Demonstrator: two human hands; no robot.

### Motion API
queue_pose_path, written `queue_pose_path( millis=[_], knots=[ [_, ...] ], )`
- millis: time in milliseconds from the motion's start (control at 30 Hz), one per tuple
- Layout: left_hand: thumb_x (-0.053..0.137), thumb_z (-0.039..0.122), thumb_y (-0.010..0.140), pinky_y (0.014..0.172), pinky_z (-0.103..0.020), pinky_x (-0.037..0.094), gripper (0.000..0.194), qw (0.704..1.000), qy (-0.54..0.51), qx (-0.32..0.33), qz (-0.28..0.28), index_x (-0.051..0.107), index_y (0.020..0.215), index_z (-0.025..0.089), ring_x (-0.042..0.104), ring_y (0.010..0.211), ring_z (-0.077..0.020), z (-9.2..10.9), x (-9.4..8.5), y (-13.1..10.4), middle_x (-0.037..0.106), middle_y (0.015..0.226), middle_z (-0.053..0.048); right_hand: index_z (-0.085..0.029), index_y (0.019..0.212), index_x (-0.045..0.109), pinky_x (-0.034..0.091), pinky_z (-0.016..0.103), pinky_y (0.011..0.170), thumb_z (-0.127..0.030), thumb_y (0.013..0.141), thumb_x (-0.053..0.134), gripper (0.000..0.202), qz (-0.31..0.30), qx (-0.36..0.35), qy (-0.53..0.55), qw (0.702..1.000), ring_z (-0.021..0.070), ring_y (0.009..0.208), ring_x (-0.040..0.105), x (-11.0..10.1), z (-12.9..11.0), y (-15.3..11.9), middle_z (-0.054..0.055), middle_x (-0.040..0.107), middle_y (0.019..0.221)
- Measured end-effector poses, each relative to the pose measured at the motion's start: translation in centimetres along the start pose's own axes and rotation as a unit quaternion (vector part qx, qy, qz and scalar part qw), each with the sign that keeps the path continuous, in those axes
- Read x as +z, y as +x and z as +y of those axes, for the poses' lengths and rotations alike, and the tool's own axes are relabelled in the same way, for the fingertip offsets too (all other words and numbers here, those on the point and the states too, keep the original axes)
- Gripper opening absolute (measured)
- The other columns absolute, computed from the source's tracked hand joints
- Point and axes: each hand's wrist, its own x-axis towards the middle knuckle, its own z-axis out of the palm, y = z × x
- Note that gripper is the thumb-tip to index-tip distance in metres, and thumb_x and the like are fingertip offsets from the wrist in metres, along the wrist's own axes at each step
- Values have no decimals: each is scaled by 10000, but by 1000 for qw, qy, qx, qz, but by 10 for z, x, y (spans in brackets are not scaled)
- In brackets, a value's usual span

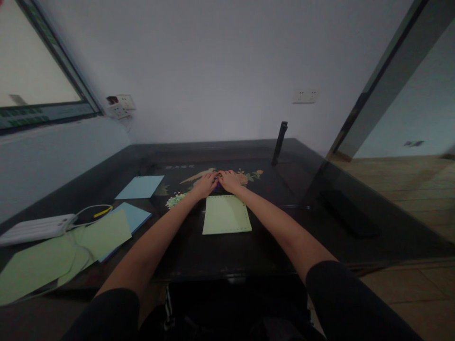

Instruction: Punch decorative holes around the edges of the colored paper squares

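On the worktop (pixel 185 255), beyond and to the left of the left hand (pixel 206 183): a short row of pale characters (pixel 180 166), Chinese in look. Near the start of the row, apparently "上"; for the rest, too small and blurred to read with certainty. Far to the left of the left hand and higher up, on the lower bar of the window frame (pixel 60 113): green marks (pixel 28 118), perhaps lettering, too smeared to make out. More green, equally unreadable, on the slanting bar (pixel 46 28) above, farther still from the left hand. Nothing fully legible elsewhere around either hand.
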Motion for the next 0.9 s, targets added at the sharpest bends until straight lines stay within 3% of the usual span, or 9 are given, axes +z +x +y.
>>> queue_pose_path(
  millis=[233,433,733,900],
  knots=[
    [290,355,924,1047,-391,299,447,999,25,34,1,428,1264,100,456,1200,-229,-10,4,8,512,1282,-150,-162,1256,483,315,374,950,-383,940,304,425,2,-26,-1,1000,238,1151,444,-4,8,-6,126,573,1222],
    [309,365,919,1034,-401,330,452,998,32,56,-15,430,1279,120,460,1202,-236,-8,-4,5,514,1288,-141,-156,1273,472,320,356,954,-399,932,345,438,14,-61,-4,998,231,1149,452,-8,14,-14,126,581,1207],
    [321,382,912,1057,-414,308,489,996,25,76,-26,387,1319,119,428,1243,-231,-15,-5,2,471,1340,-148,-174,1382,360,292,410,1018,-463,914,366,550,-13,-74,27,997,258,1278,365,-8,15,-17,130,480,1354],
    [354,346,902,1079,-470,258,447,995,32,84,36,411,1301,153,339,1313,-242,-14,-11,5,448,1369,-127,-191,1407,328,263,459,1054,-495,901,374,592,3,-94,58,994,280,1347,260,-19,24,-17,96,376,1439]
  ],
)
